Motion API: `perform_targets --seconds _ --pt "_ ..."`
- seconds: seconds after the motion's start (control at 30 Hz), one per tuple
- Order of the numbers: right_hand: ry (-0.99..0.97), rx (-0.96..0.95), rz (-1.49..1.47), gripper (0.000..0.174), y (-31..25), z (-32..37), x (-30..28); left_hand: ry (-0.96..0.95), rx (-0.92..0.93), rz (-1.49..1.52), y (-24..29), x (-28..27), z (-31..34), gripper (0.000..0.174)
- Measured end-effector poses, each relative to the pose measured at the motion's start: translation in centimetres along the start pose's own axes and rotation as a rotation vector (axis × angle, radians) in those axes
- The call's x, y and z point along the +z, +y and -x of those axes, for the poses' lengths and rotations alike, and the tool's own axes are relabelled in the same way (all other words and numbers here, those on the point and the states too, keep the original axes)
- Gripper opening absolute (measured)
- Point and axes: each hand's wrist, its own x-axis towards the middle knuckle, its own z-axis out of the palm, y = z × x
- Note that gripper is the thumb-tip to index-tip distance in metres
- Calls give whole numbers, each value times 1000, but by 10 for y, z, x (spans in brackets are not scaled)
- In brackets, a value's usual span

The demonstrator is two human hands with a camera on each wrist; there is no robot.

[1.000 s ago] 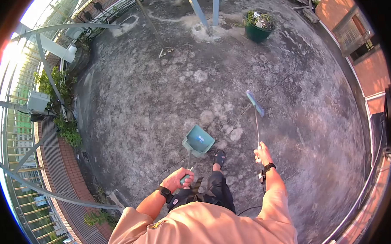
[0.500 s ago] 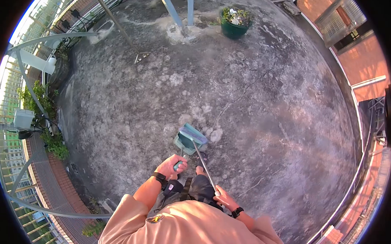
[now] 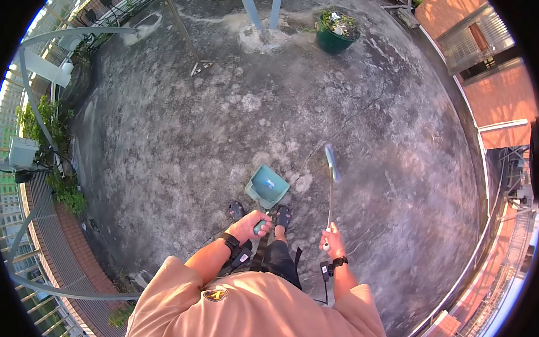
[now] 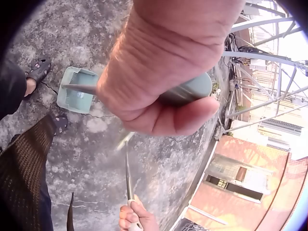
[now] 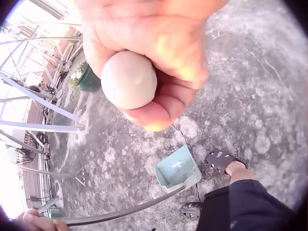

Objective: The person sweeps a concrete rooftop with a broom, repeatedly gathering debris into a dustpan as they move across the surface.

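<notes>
My left hand [image 3: 250, 226] grips the green handle end [image 4: 188, 90] of a long-handled dustpan [image 3: 268, 186]. The pale teal pan sits by my feet, with a small white-blue scrap [image 5: 177, 166] inside it. Out to the right, my right hand [image 3: 333, 242] holds a broom by its thin handle [image 3: 331, 205], fingers curled round it. A round white knob [image 5: 129, 80] caps that handle, pushing out of the fist in the right wrist view. The broom head [image 3: 331, 163], bluish and blurred, is right of the dustpan and apart from it.
Rough, cracked concrete [image 3: 376, 159] surrounds my sandalled feet [image 3: 283, 216]. Further off stand a green pot with a plant [image 3: 336, 38] and grey metal posts [image 3: 252, 11]. Railings and a brick ledge [image 3: 76, 252] run along the left; a brick wall [image 3: 500, 104] stands at the right.
The broom first swung in over the dustpan, then back out to the right, together with my right hand. My left hand still holds the dustpan by my feet.
</notes>
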Motion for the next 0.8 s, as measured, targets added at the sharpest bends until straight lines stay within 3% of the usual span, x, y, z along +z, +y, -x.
perform_targets --seconds 0.03,0.1,0.13,0.2,0.23,0.3,0.4,0.5,0.53,0.67,0.8 --pt "28 -6 -77 71 15 -7 13 -21 -5 14 3 -6 0 15" --pt "3 227 -213 74 64 -28 31 -41 -56 -33 9 -10 10 14" --pt "56 173 -5 79 67 -1 66 -40 -11 -62 11 -1 24 13" --pt "-136 228 -124 84 100 34 96 -56 7 -109 25 4 31 10" --pt "-222 264 -196 83 104 46 97 -98 -116 -75 34 -14 10 7" --pt "-231 290 -184 78 104 60 92 -15 159 -261 34 17 36 9" --pt "-220 295 -67 73 74 83 77 -73 30 -24 42 12 27 9" --pt "-249 225 -107 71 53 88 65 -57 19 -92 39 9 19 9" --pt "-221 193 46 71 42 84 65 -26 -15 -132 38 2 11 10" --pt "-203 14 238 69 5 47 53 -20 -110 -86 34 -20 -4 15" --pt "-154 -67 357 70 -35 -13 56 28 -31 -54 37 -3 23 12"
